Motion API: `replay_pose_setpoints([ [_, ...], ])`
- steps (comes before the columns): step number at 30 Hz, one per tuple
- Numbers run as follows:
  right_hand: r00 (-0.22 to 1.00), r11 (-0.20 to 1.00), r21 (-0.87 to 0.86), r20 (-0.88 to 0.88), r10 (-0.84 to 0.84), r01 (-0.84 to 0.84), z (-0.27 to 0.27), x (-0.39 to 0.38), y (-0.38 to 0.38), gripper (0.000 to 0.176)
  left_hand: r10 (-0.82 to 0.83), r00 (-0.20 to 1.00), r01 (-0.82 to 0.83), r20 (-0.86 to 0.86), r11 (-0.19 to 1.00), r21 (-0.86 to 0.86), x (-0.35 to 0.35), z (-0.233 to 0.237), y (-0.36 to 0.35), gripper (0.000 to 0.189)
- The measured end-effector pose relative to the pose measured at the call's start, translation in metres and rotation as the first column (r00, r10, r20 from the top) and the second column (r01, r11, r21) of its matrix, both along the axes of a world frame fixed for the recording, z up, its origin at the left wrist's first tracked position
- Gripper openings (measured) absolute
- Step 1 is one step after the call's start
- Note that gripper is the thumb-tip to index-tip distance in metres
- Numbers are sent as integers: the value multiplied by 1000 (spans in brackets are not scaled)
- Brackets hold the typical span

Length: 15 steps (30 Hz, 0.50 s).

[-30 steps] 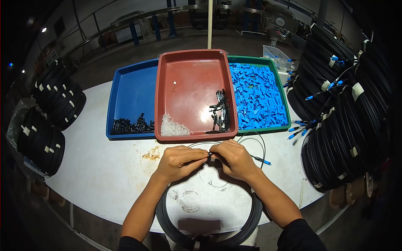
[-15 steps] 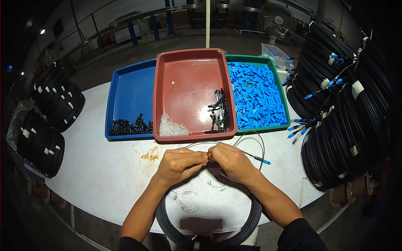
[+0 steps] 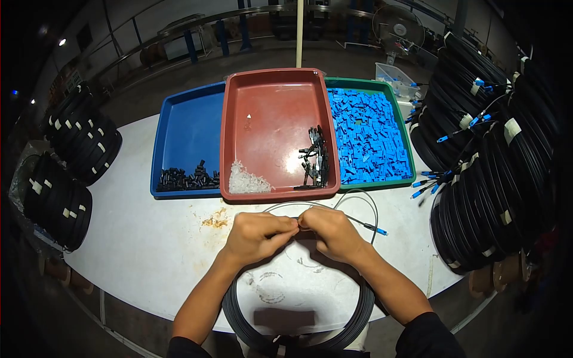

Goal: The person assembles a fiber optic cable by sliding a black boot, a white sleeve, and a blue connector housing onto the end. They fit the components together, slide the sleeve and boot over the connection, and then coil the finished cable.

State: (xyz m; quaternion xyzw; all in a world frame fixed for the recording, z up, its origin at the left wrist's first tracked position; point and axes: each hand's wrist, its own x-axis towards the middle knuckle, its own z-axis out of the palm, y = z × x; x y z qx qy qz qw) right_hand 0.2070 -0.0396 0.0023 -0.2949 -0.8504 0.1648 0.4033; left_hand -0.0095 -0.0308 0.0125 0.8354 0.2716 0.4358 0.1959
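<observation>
My left hand [image 3: 258, 235] and my right hand [image 3: 332, 231] meet fingertip to fingertip just in front of the red tray. Both are closed in a pinch, and the small part between the fingertips is too hidden to name. Below my hands, a coil of black cable [image 3: 359, 313] curves round toward my body. A thin loose cable [image 3: 375, 209] loops out behind and to the right of my right hand. On the table beside that hand lies a blue-tipped connector [image 3: 381, 231].
A red tray [image 3: 268, 131] holds clear and black pieces, a blue tray [image 3: 194, 131] black caps, and a green tray [image 3: 410, 161] many blue parts. Black cable coils stand at left [image 3: 57, 209] and right [image 3: 471, 221]. A clear bin [image 3: 395, 80] is behind.
The view has shifted slightly. My hands keep nearly the same pose, pinched together at the same place.
</observation>
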Motion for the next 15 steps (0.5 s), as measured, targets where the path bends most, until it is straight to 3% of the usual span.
replay_pose_setpoints([
  [1,1000,1000,0,-1,-1,1,-1,0,0,23,-33,994,54,-107,978,203,-1,0,3,15],
  [2,999,981,-196,-37,1,-9,-4,-1,1,22,-43,975,127,-217,912,389,-2,0,5,15],
  [3,997,924,-383,-72,-3,-25,-5,-1,1,22,-45,975,129,-218,912,390,-2,-1,6,15],
  [4,997,924,-381,-72,-3,-25,-7,-1,2,22,-34,987,87,-160,935,343,-1,-2,6,13],
  [6,999,994,-108,-36,-18,14,-9,-3,1,19,-12,995,40,-99,956,291,-2,-2,4,11],
  [7,999,994,-107,-33,-14,10,-7,-3,2,19,31,999,-31,-28,1000,2,-2,-1,1,11],
  [8,1000,999,37,1,10,-10,-5,-2,4,17,90,995,-78,30,954,-290,-2,0,0,10],
  [9,999,983,178,37,27,-34,-3,0,5,15,69,996,-45,60,941,-335,-3,-1,2,10],
  [10,999,983,179,39,27,-33,-1,1,4,15,68,996,-43,62,942,-334,-1,0,1,10],
  [12,995,967,253,102,-12,-14,2,1,1,15,55,996,-38,75,978,-205,2,2,-3,9],
  [13,995,967,253,100,-13,-13,0,1,0,15,12,1000,-12,-8,1000,13,2,1,-1,11],
  [14,1000,1000,-3,25,-5,5,-5,1,0,17,11,1000,-11,-10,1000,13,1,2,1,11],
  [15,999,965,-262,-50,-18,5,-8,0,-1,18,-12,990,50,-137,960,277,0,4,3,12],
])
